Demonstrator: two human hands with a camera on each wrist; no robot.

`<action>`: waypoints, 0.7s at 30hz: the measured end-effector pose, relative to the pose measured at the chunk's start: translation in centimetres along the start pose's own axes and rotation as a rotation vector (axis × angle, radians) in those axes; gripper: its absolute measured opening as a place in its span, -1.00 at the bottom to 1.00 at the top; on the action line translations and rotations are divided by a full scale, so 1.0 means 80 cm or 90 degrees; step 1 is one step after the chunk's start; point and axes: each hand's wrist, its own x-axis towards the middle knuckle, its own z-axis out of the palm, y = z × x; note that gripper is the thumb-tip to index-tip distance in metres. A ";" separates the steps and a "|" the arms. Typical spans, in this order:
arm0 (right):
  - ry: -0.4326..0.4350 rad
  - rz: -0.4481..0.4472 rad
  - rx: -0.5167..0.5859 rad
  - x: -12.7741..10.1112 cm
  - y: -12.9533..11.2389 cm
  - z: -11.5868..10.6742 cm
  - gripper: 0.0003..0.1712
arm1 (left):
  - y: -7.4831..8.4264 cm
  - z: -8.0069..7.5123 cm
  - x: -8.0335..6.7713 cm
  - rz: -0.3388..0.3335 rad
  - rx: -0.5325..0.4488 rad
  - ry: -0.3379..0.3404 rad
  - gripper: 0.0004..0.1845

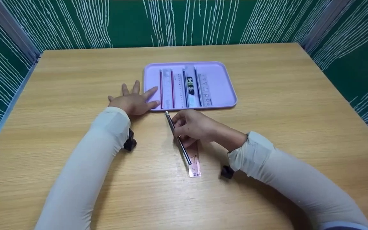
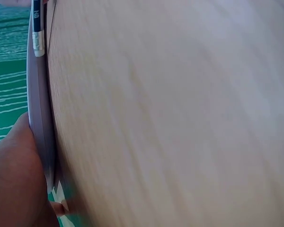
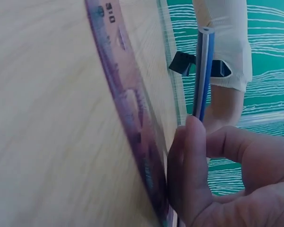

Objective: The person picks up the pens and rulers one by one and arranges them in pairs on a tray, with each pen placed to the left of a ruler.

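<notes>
My right hand pinches a dark striped pencil between thumb and fingers, just in front of the tray. Its white eraser end points toward the tray's near edge; the blunt, unsharpened end shows in the right wrist view. Beneath that hand a pink see-through ruler lies on the table, partly covered by the hand and pencil. My left hand has its fingers spread, thumb and index finger resting on the left side of the lilac tray. In the left wrist view, the tray's side runs beside that hand.
Inside the tray, red pencils and dark pencils lie upright in a row, alternating with clear rulers, one bearing a dark picture. Green panels with white streaks stand behind the wooden table and along its sides.
</notes>
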 end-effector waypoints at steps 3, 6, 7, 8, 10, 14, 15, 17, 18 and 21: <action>-0.004 -0.011 0.018 0.000 0.003 -0.004 -0.56 | 0.000 -0.001 0.000 0.000 0.000 -0.001 -0.22; -0.010 -0.014 0.037 0.000 0.005 -0.008 -0.54 | 0.000 -0.001 0.001 -0.002 0.000 -0.002 -0.22; -0.011 -0.013 0.043 -0.001 0.005 -0.010 -0.53 | 0.000 -0.001 0.001 -0.003 -0.001 -0.004 -0.22; -0.013 -0.012 0.051 -0.001 0.006 -0.012 -0.51 | 0.000 -0.001 0.001 -0.003 -0.004 -0.006 -0.22; -0.013 -0.011 0.065 -0.001 0.008 -0.015 -0.49 | 0.000 -0.002 0.001 -0.002 -0.008 -0.009 -0.21; -0.006 -0.020 0.078 -0.003 0.010 -0.023 -0.46 | 0.001 -0.004 0.000 -0.006 -0.012 -0.014 -0.21; -0.004 -0.025 0.081 -0.003 0.010 -0.025 -0.46 | 0.001 -0.004 0.000 -0.008 -0.014 -0.014 -0.20; 0.000 -0.037 0.084 -0.003 0.012 -0.030 -0.45 | 0.001 -0.004 0.000 -0.008 -0.012 -0.012 -0.20; 0.002 -0.044 0.087 -0.003 0.012 -0.033 -0.45 | 0.001 -0.003 0.000 -0.007 -0.008 -0.011 -0.20; 0.014 -0.056 0.103 -0.002 0.015 -0.044 -0.45 | 0.000 -0.002 0.001 -0.003 0.002 -0.008 -0.21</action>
